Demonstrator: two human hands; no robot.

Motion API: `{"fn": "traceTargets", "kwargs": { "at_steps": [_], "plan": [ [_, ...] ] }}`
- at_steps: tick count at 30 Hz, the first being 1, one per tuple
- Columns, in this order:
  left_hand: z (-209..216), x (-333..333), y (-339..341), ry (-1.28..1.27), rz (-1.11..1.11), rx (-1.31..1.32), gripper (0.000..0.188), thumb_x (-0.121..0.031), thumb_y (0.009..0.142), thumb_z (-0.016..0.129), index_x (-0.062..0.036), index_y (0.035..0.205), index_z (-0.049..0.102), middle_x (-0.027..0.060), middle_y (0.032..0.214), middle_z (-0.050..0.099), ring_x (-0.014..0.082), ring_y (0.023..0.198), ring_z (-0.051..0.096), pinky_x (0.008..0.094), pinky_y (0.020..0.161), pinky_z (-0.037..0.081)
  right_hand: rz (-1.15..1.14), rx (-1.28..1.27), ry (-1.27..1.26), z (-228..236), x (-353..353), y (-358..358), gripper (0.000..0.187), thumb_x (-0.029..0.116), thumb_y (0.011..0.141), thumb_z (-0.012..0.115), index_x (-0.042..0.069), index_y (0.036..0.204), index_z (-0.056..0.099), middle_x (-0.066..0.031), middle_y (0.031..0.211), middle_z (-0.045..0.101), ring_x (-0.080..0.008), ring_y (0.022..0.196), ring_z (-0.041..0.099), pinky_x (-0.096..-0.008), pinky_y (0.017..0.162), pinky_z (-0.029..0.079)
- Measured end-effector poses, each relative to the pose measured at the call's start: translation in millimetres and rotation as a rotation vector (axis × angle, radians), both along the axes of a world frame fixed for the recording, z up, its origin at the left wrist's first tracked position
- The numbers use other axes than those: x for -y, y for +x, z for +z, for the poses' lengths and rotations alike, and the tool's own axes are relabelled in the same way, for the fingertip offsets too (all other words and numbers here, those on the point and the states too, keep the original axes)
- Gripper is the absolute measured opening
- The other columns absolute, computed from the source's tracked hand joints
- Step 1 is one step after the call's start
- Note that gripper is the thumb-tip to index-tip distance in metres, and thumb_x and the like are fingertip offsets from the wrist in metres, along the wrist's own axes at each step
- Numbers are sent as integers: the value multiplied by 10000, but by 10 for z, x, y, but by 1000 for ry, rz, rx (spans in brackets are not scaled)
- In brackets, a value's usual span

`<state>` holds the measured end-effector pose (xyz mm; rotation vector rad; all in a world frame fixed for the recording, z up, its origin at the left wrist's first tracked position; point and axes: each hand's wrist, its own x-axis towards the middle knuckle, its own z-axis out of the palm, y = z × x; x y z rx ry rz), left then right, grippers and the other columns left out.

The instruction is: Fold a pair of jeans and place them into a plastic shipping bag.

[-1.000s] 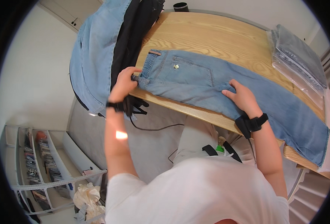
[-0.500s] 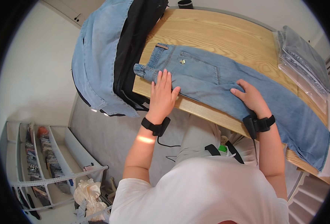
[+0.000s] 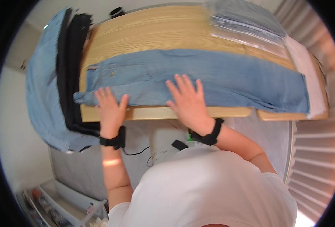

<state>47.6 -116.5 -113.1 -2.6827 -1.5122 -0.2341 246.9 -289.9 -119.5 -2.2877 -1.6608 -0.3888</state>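
On the wooden table (image 3: 137, 36) in the head view, a pair of blue jeans (image 3: 220, 75) lies stretched along the near edge, waistband end to the person's left, hem end to the right. The left hand (image 3: 112, 111) is open, fingers extended on the denim close to the waistband end, its thumb held apart from them. The right hand (image 3: 190, 104) is likewise open, fingers spread over the near side of the jeans around mid-length. The cloth lies beneath both sets of fingertips and extends beyond them on either side.

Condition of the jeans: folded lengthwise into one long strip, light to medium wash, mostly flat. Shallow creases run along the near side; heavier wrinkles gather toward the hem. A pocket (image 3: 131, 72) with a small shiny ornament (image 3: 113, 73) faces up near the waistband. One corner of the waistband juts out at the table's left edge. The hem end reaches a white sheet (image 3: 305, 72).

To the left, a black garment (image 3: 72, 68) and a light-blue denim garment (image 3: 40, 87) hang beside the table. A plastic-wrapped stack (image 3: 247, 20) sits on the far right part of the tabletop, slightly blurred.
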Motion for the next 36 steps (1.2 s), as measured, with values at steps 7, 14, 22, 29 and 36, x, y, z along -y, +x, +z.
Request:
{"fn": "traceTargets", "kwargs": {
  "at_steps": [7,14,22,29,36],
  "plan": [
    [-5,-2,96,16,77,-47,830,-569,875,498,30,1407,282,306,1453,233,443,1375,169,608,1013,297,-25,-147,8,-103,550,433,526,396,870,569,193,1344,468,-84,1401,429,-264,1293,394,-510,1070,254],
    [-159,-141,45,92,48,-62,796,-545,894,488,23,1410,279,303,1457,230,439,1376,169,579,1009,319,-486,20,9,-93,1561,1149,400,317,893,540,152,1258,556,-106,1334,502,-254,1245,447,-470,1057,280],
    [-172,-158,-37,8,70,-48,788,-530,911,476,11,1432,238,281,1487,165,420,1397,103,575,1034,286,-1019,-10,512,54,3016,2819,380,220,742,681,-31,1017,607,-241,1004,622,-373,967,581,-422,849,468],
    [-150,-139,-15,-6,75,-62,771,-517,925,464,7,1438,225,279,1492,151,413,1400,97,583,1038,273,-1239,-1071,1246,-245,3894,3874,381,109,714,752,-78,1004,591,-106,864,632,-240,773,602,-347,649,489],
    [-239,-203,-71,20,46,-14,760,-499,927,475,17,1431,234,284,1489,156,423,1398,96,577,1040,269,-947,-1471,1564,-32,3699,3820,176,163,861,647,36,971,593,-65,742,577,-196,584,533,-324,501,451]
  ]
}}
